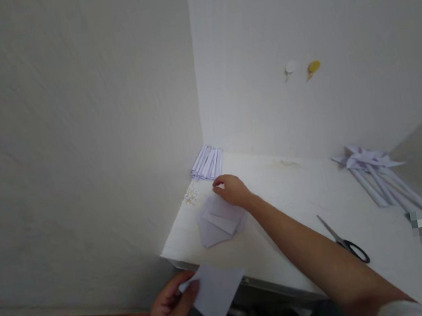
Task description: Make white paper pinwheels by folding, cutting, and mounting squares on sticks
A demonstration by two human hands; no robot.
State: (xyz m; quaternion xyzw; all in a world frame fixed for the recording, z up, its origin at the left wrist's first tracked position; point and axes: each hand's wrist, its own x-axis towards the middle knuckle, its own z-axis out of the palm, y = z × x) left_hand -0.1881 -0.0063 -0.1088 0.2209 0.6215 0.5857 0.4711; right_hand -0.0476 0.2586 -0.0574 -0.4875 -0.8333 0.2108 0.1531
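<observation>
White counter [279, 184], head view: left hand [172, 303] pinches a paper square [220, 292] by one corner at the front edge, best kept light against creasing, right hand [234, 190] curled, hold unclear, by loose paper sheets [222, 225], rolled paper tubes [207, 163] just beyond, scissors [342, 240] possibly in the right forearm's [304, 239] way.

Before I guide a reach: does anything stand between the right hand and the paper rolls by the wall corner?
Nothing visible does. The right hand appears close to the near ends of the paper rolls. The small white pieces lie off to its left, and the loose sheets on its near side.
</observation>
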